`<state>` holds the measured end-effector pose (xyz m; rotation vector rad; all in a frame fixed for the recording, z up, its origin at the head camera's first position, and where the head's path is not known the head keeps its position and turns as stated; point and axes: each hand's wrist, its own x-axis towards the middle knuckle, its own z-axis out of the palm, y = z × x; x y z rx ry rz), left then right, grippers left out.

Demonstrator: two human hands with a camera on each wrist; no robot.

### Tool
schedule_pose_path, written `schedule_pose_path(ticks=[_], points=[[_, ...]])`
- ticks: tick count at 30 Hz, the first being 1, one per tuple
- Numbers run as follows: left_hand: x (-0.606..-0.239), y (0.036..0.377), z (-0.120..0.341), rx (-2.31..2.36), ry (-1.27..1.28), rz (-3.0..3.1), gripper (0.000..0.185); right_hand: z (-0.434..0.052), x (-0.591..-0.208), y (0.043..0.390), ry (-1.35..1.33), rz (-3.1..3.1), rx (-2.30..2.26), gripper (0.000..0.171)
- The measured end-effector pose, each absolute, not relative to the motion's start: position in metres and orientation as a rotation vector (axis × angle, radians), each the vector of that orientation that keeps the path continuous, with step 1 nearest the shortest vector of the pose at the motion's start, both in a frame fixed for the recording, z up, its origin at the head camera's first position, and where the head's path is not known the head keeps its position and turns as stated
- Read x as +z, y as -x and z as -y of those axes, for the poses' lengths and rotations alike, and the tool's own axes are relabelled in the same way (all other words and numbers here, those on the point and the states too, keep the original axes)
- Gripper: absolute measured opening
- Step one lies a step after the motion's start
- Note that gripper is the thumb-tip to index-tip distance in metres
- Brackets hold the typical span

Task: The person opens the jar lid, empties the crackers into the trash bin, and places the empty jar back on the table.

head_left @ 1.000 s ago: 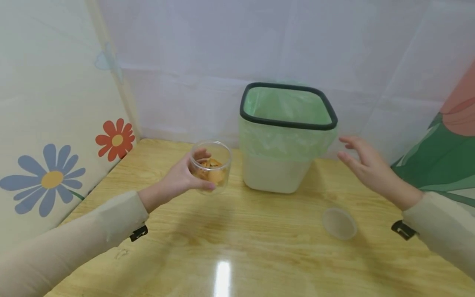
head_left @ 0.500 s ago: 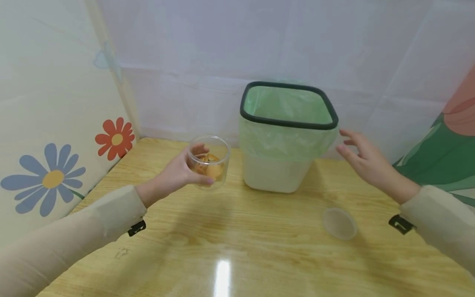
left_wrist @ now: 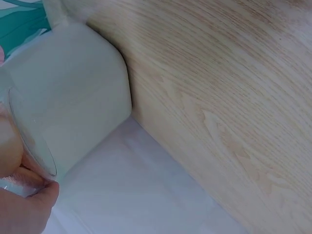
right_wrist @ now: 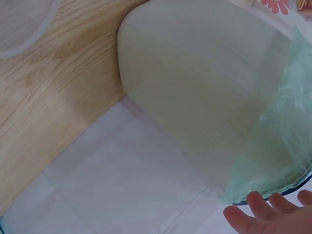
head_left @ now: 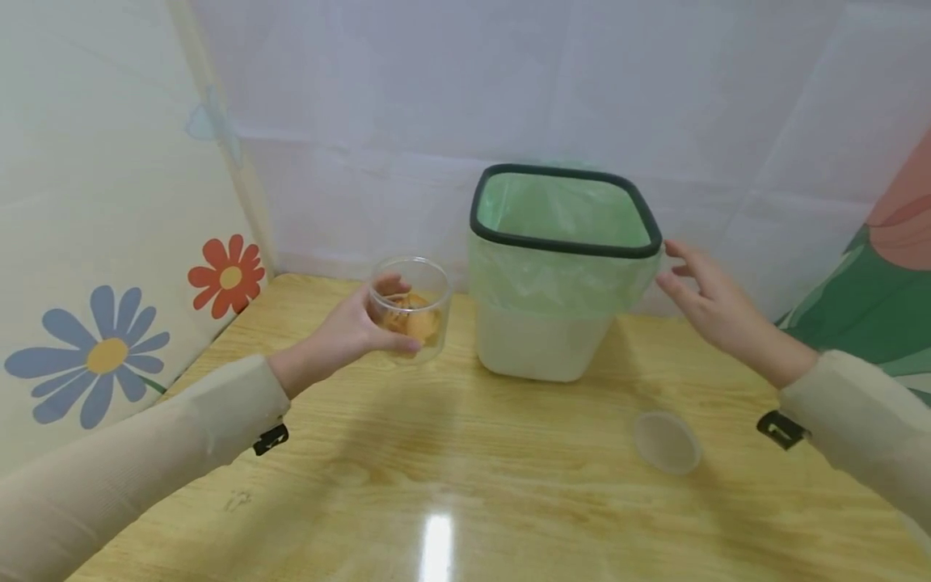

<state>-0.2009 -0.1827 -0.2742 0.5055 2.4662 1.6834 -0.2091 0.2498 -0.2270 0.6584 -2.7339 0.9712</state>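
My left hand [head_left: 356,325] grips a clear round jar [head_left: 432,323], thumb in front and fingers behind. Orange-brown pieces [head_left: 418,322] lie inside; their kind is unclear. The jar is lidless and held upright, left of a white trash bin [head_left: 531,343]. That bin has a dark rim [head_left: 567,245] and a pale green bag [head_left: 556,279] folded over its outside. At the bin's right side, my right hand [head_left: 716,303] reaches up with relaxed fingers, fingertips right by the rim. The right wrist view shows these fingers [right_wrist: 261,207] spread close to the bag's edge, holding nothing.
A translucent round lid [head_left: 667,442] lies on the wood-grain table [head_left: 509,501], in front of the right hand. Behind the bin hangs a pale cloth [head_left: 407,97]. Flower-printed panels [head_left: 102,218] stand at both sides.
My left hand has lifted the jar slightly. My right hand has moved up and a little left, closer to the bin's rim. The bin and lid stay in place.
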Motion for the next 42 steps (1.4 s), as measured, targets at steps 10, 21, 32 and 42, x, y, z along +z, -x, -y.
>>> schedule_pose_path(ticks=[10,21,32,42], points=[[-0.266,0.204,0.182,1.670,-0.515,-2.447,0.101,-0.246,-0.212,0.215,-0.575,2.783,1.015,0.062],[-0.255,0.209,0.179,1.695,-0.497,-2.444,0.096,-0.239,-0.202,0.233,-0.517,2.825,1.046,0.067],[-0.240,0.215,0.175,1.742,-0.465,-2.453,0.089,-0.235,-0.191,0.244,-0.434,2.866,1.086,0.075],[-0.229,0.226,0.169,1.740,-0.511,-2.496,0.091,-0.227,-0.183,0.250,-0.368,2.872,1.161,0.078]])
